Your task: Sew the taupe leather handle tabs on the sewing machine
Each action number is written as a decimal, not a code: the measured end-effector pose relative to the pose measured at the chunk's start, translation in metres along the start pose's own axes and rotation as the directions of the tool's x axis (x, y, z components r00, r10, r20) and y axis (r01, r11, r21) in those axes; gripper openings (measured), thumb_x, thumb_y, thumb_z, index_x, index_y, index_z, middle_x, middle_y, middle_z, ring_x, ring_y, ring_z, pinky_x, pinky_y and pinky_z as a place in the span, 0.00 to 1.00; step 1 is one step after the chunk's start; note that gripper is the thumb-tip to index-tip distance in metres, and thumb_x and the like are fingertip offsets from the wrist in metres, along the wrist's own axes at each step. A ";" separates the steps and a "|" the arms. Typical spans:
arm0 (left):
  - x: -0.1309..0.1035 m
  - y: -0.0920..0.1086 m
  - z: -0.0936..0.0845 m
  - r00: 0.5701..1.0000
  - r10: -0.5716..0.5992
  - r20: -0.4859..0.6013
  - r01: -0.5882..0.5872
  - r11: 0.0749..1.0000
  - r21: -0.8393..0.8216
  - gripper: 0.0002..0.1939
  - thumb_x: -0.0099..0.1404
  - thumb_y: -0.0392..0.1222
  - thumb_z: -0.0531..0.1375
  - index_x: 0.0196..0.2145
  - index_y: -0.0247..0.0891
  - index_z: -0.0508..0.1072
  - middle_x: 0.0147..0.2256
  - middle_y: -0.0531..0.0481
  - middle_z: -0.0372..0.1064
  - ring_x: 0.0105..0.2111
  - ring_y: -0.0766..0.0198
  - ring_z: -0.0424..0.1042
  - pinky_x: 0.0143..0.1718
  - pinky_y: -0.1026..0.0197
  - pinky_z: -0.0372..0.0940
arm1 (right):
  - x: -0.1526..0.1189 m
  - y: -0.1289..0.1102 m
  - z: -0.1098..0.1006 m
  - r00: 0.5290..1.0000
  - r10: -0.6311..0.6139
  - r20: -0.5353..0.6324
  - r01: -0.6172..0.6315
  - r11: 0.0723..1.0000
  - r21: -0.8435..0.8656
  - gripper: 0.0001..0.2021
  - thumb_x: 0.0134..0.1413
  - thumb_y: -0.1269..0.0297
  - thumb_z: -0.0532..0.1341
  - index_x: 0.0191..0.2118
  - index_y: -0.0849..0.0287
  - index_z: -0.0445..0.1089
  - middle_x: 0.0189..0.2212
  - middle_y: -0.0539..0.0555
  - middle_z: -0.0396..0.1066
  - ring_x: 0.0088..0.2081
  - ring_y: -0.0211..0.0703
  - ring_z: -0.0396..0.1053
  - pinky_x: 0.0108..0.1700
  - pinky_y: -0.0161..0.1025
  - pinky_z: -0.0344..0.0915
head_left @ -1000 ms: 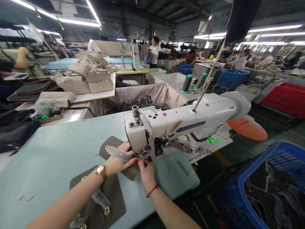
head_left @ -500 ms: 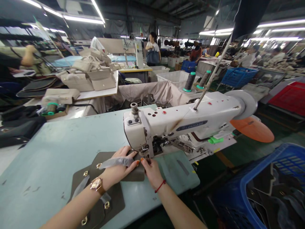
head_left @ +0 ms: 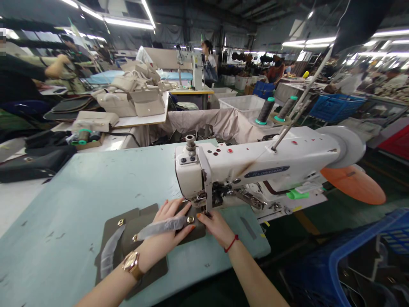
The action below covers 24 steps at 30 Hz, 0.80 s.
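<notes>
A dark olive bag panel (head_left: 196, 230) lies under the needle area of a white sewing machine (head_left: 223, 166). My left hand (head_left: 171, 221) rests flat on the panel, fingers spread, beneath a plastic-wrapped handle (head_left: 159, 229) with gold ring fittings (head_left: 191, 219) at its ends. At the panel's edge, close to the presser foot (head_left: 206, 211), my right hand (head_left: 217, 226) pinches the material; its fingertips are partly hidden. Another dark panel (head_left: 110, 224) with a wrapped handle (head_left: 111, 251) lies to the left, partly under my left wrist and the first panel.
The pale green table (head_left: 96, 183) spreads left of the machine. A blue basket (head_left: 332, 251) with dark pieces stands at the lower right. Thread cones (head_left: 265, 111) rise behind the machine. Beige bags (head_left: 118, 102) are piled at the back left, and a co-worker's arm (head_left: 57, 68) shows beyond.
The camera has turned a little left. The panel has turned slightly under my hands, and a gold fitting by my left thumb now shows clearly. Both hands keep their places by the needle.
</notes>
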<state>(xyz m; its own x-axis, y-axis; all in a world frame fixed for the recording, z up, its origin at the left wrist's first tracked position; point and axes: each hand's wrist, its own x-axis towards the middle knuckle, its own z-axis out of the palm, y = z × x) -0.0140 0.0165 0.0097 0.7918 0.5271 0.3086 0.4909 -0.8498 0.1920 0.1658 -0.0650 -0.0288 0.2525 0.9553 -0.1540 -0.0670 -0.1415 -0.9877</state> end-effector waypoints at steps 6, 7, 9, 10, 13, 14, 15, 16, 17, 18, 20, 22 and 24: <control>0.004 -0.002 0.002 0.999 0.045 -0.003 -0.044 0.943 -0.331 0.16 0.66 0.47 0.57 0.50 0.42 0.67 0.52 0.45 0.63 0.54 0.56 0.62 0.57 0.50 0.60 | -0.030 0.004 -0.009 0.999 -0.031 0.011 0.032 0.996 -0.079 0.15 0.53 0.60 0.61 0.20 0.62 0.66 0.18 0.46 0.59 0.22 0.33 0.54 0.26 0.30 0.49; 0.006 -0.002 0.001 0.999 0.039 0.002 -0.036 0.930 -0.366 0.15 0.66 0.46 0.56 0.50 0.42 0.68 0.52 0.45 0.64 0.53 0.57 0.63 0.56 0.51 0.61 | -0.034 0.004 -0.009 0.999 -0.029 0.015 0.030 0.996 -0.083 0.15 0.54 0.59 0.60 0.21 0.63 0.67 0.18 0.46 0.62 0.23 0.34 0.56 0.26 0.30 0.50; 0.008 -0.002 0.000 0.999 0.027 0.018 -0.017 0.911 -0.411 0.15 0.66 0.47 0.56 0.49 0.42 0.69 0.52 0.45 0.64 0.52 0.57 0.64 0.55 0.51 0.62 | -0.041 0.002 -0.007 0.999 -0.022 0.031 0.025 0.997 -0.079 0.17 0.56 0.56 0.59 0.23 0.63 0.70 0.21 0.49 0.67 0.25 0.36 0.62 0.29 0.31 0.55; 0.008 -0.003 0.000 0.999 0.020 0.027 -0.007 0.905 -0.426 0.15 0.66 0.47 0.57 0.49 0.43 0.69 0.52 0.46 0.64 0.52 0.56 0.64 0.55 0.51 0.62 | -0.043 0.000 -0.006 0.999 -0.023 0.041 0.026 0.997 -0.073 0.17 0.57 0.55 0.58 0.25 0.63 0.71 0.23 0.50 0.70 0.27 0.38 0.65 0.31 0.31 0.57; 0.011 -0.005 -0.001 0.999 -0.005 0.037 0.021 0.891 -0.454 0.15 0.65 0.48 0.57 0.48 0.42 0.71 0.50 0.46 0.66 0.50 0.56 0.66 0.54 0.51 0.63 | -0.043 -0.004 -0.002 0.998 -0.039 0.044 0.042 0.997 -0.067 0.19 0.59 0.53 0.56 0.27 0.64 0.74 0.26 0.53 0.74 0.32 0.43 0.70 0.35 0.33 0.60; 0.013 -0.005 -0.002 0.999 -0.010 0.040 0.027 0.888 -0.459 0.15 0.65 0.49 0.57 0.47 0.42 0.71 0.49 0.46 0.66 0.49 0.55 0.66 0.53 0.51 0.64 | -0.043 -0.005 -0.001 0.998 -0.045 0.031 0.048 0.996 -0.076 0.20 0.59 0.53 0.56 0.27 0.64 0.75 0.26 0.54 0.74 0.32 0.43 0.70 0.35 0.33 0.60; 0.015 -0.005 -0.004 0.999 -0.012 0.045 0.031 0.884 -0.466 0.15 0.65 0.49 0.57 0.47 0.43 0.71 0.48 0.46 0.67 0.49 0.55 0.67 0.53 0.51 0.64 | -0.042 -0.005 0.000 0.999 -0.051 0.016 0.053 0.994 -0.091 0.20 0.59 0.53 0.56 0.27 0.63 0.75 0.26 0.54 0.74 0.32 0.42 0.69 0.35 0.33 0.59; 0.017 -0.005 -0.007 0.999 -0.009 0.054 0.033 0.879 -0.476 0.14 0.65 0.49 0.57 0.47 0.43 0.71 0.47 0.46 0.67 0.47 0.55 0.68 0.51 0.52 0.65 | -0.041 -0.005 0.002 0.998 -0.057 -0.005 0.057 0.993 -0.103 0.20 0.59 0.53 0.56 0.27 0.63 0.75 0.26 0.54 0.74 0.30 0.41 0.68 0.34 0.33 0.59; 0.020 -0.004 -0.010 0.998 -0.005 0.060 0.034 0.873 -0.487 0.14 0.65 0.49 0.57 0.46 0.43 0.71 0.46 0.47 0.68 0.46 0.56 0.68 0.50 0.53 0.66 | -0.039 -0.004 0.003 0.998 -0.063 -0.026 0.059 0.992 -0.110 0.20 0.60 0.53 0.55 0.26 0.63 0.74 0.25 0.54 0.74 0.29 0.40 0.67 0.34 0.33 0.58; 0.023 -0.004 -0.014 0.998 -0.002 0.068 0.036 0.867 -0.497 0.14 0.65 0.48 0.57 0.46 0.43 0.71 0.45 0.47 0.69 0.45 0.57 0.69 0.49 0.54 0.66 | -0.037 -0.002 0.004 0.997 -0.067 -0.044 0.062 0.992 -0.109 0.20 0.60 0.54 0.55 0.25 0.63 0.74 0.24 0.53 0.74 0.28 0.39 0.66 0.33 0.32 0.57; 0.029 -0.003 -0.020 0.996 0.004 0.089 0.042 0.857 -0.513 0.12 0.65 0.48 0.57 0.44 0.43 0.72 0.42 0.48 0.69 0.42 0.58 0.70 0.46 0.56 0.67 | -0.033 0.001 0.007 0.995 -0.069 -0.072 0.062 0.994 -0.093 0.21 0.60 0.54 0.56 0.22 0.62 0.71 0.21 0.52 0.72 0.26 0.38 0.64 0.33 0.32 0.57; 0.035 -0.005 -0.023 0.995 0.009 0.104 0.047 0.849 -0.526 0.11 0.66 0.48 0.56 0.41 0.42 0.73 0.40 0.48 0.70 0.40 0.58 0.70 0.44 0.57 0.68 | -0.029 0.005 0.010 0.994 -0.063 -0.091 0.057 0.996 -0.069 0.21 0.60 0.54 0.56 0.20 0.62 0.69 0.19 0.51 0.71 0.26 0.38 0.64 0.34 0.32 0.58; 0.039 -0.009 -0.023 0.993 0.020 0.114 0.044 0.846 -0.531 0.11 0.66 0.49 0.55 0.37 0.42 0.74 0.37 0.48 0.71 0.38 0.57 0.71 0.43 0.57 0.69 | -0.024 0.008 0.013 0.993 -0.052 -0.105 0.048 0.998 -0.043 0.21 0.60 0.54 0.55 0.20 0.61 0.67 0.18 0.51 0.69 0.26 0.38 0.65 0.36 0.32 0.59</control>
<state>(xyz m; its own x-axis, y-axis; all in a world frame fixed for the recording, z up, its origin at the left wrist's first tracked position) 0.0044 0.0448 0.0412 0.8377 0.5066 0.2042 0.2574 -0.6958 0.6705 0.1470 -0.0858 -0.0322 0.3559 0.9287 -0.1044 -0.0130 -0.1068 -0.9942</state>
